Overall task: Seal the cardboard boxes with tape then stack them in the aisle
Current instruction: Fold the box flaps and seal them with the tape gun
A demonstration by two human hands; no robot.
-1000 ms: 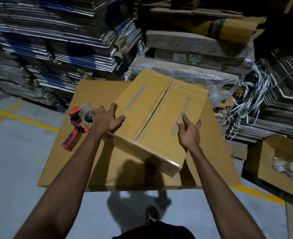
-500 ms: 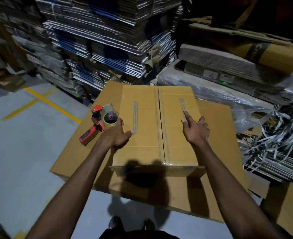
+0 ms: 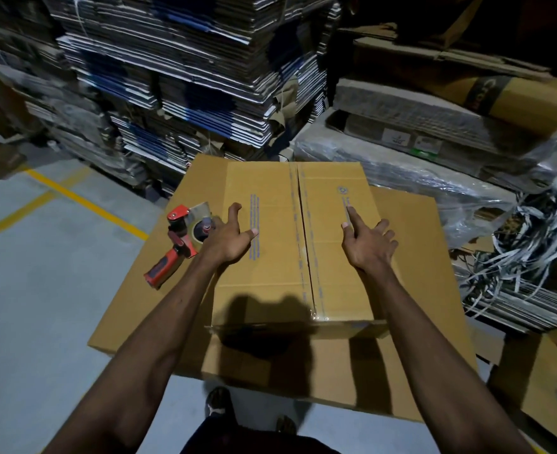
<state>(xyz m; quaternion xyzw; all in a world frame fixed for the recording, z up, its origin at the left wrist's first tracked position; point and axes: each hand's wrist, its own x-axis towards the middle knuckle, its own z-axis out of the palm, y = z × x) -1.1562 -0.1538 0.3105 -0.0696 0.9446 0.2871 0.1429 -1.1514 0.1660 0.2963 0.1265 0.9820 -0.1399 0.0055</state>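
One head-worn view looks forward and steeply down from close above, both forearms reaching in from the bottom edge to the box (image 3: 290,244) at centre. It faces stacks of flat cardboard (image 3: 185,77) that fill the top, with floor (image 3: 34,290) at left and the person's feet (image 3: 218,404) at the bottom edge. The wide angle bends the edges.

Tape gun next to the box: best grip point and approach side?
Grip the tape gun by its red-and-black handle, coming from the near left. The handle sticks out toward the person, clear of the box; the roll end lies tucked behind the left hand.
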